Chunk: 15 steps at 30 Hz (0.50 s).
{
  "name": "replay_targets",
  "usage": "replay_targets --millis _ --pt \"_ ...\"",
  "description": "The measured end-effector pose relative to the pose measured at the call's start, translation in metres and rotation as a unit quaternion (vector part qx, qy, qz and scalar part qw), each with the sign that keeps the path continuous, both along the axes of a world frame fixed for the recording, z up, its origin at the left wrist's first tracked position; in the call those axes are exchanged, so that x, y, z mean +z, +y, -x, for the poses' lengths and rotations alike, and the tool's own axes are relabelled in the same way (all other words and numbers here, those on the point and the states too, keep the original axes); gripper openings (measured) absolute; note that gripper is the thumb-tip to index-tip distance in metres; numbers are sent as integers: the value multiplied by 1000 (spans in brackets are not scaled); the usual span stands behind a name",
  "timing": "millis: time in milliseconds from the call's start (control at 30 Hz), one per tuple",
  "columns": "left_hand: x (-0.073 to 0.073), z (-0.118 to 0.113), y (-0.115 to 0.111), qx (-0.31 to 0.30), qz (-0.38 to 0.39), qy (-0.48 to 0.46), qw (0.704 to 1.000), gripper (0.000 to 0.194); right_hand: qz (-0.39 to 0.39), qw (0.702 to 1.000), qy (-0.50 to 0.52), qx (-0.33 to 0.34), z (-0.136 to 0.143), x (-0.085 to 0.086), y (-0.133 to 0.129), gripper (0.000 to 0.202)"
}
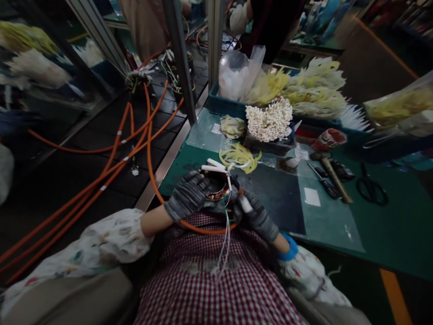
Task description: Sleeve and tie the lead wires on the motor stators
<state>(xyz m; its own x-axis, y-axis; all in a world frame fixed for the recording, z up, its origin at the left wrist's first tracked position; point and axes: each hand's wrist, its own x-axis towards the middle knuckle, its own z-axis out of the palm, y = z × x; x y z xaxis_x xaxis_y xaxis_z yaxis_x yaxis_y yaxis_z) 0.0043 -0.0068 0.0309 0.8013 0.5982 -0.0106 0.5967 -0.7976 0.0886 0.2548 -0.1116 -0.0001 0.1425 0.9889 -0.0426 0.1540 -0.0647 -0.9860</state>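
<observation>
My left hand (188, 195), in a grey knitted glove, curls over the left side of a motor stator (216, 196), a ring with copper windings. White sleeves (214, 166) stick up at its far edge, and thin white and green wires (227, 239) hang from it over my checked apron. My right hand (259, 214), gloved with white wrapping on one finger, is closed at the stator's right side. A slim dark piece (236, 181) shows at its fingertips; what it is I cannot make out. An orange cable (203, 230) loops below both hands.
Yellow sleeving strips (241, 157) lie beyond the stator. Behind them are a bundle of white sleeves (269, 119) and a blue bin (213, 97). Rightward lie a hammer (333, 176) and black scissors (371, 186). Orange cables (117, 164) cross the rollers at left, past a metal post (181, 58).
</observation>
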Motion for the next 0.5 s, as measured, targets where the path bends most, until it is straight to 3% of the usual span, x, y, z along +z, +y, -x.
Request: replay_targets --millis 133,233,333,500 --pt "-3 11 -13 53 -50 -34 997 46 -66 986 -150 36 -19 -5 55 64" --pt "-5 30 -9 25 -112 -98 989 40 -87 969 -216 80 -24 -8 81 55" --pt "-13 33 -9 25 -167 -142 975 18 -103 963 -236 82 -24 -12 83 54" --pt "-26 7 -12 71 -159 -131 976 22 -178 948 -259 45 -36 -13 58 47"
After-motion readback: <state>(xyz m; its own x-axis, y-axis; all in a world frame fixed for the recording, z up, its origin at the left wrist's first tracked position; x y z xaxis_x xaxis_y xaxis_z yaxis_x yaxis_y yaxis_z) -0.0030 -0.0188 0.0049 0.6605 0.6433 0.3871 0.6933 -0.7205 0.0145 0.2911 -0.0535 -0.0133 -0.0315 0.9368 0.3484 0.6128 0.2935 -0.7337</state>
